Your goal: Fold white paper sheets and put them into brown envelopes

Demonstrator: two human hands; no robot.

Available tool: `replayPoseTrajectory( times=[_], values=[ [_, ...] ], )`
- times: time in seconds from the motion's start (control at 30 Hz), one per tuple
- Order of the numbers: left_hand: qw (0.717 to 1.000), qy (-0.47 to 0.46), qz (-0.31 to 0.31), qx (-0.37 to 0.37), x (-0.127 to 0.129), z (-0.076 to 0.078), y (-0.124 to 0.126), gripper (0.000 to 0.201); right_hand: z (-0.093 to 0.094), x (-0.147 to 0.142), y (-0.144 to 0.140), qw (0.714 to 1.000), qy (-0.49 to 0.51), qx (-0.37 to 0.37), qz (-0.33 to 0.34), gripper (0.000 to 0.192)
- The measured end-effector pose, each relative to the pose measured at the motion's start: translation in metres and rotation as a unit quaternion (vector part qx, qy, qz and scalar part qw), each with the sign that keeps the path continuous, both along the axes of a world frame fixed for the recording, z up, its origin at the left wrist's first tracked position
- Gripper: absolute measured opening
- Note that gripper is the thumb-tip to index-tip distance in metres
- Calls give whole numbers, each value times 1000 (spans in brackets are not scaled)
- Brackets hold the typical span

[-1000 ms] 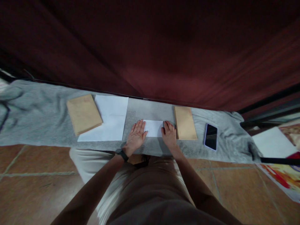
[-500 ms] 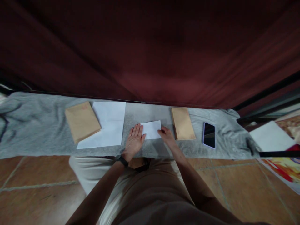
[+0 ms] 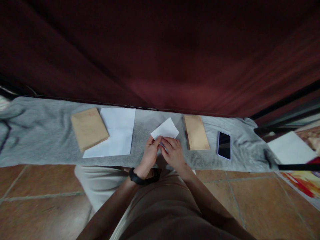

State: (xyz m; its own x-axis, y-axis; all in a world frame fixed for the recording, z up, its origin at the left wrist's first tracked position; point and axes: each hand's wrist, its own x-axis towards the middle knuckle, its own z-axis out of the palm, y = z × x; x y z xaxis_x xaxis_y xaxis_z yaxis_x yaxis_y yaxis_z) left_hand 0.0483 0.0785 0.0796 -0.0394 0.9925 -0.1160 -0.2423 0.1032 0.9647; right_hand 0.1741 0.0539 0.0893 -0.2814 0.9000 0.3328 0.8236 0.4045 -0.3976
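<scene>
Folded white paper [image 3: 165, 130] pinched at its near edge between left hand [image 3: 150, 154] and right hand [image 3: 173, 153], lifted and tilted above the grey cloth [image 3: 42, 133], fingers of both closed narrowly on it. Likely to crumple or lose its crease if squeezed harder, since only the lower edge looks gripped; could slip and land skewed on the cloth. Close on the right, tan envelope [image 3: 197, 132], with a dark phone [image 3: 224, 145] beyond it, easily nudged by a wide sweep. Flat white sheet [image 3: 116, 131] and second tan envelope [image 3: 89, 128] well apart to the left. Bare cloth between sheet and hands; dark red curtain [image 3: 160, 56] closing off the far edge
</scene>
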Motion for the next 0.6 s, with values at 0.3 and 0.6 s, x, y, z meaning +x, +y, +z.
replayPoseTrajectory(
  times=[0.3, 0.6],
  values=[
    [976, 211, -20, -46, -48, -64, 19, 19, -51, 17, -3, 997, 49, -64, -2, 37],
    [908, 417, -22, -15, -52, -63, 31, 42, -71, 9, 16, 997, -35, -64, 10, 44]
  ],
)
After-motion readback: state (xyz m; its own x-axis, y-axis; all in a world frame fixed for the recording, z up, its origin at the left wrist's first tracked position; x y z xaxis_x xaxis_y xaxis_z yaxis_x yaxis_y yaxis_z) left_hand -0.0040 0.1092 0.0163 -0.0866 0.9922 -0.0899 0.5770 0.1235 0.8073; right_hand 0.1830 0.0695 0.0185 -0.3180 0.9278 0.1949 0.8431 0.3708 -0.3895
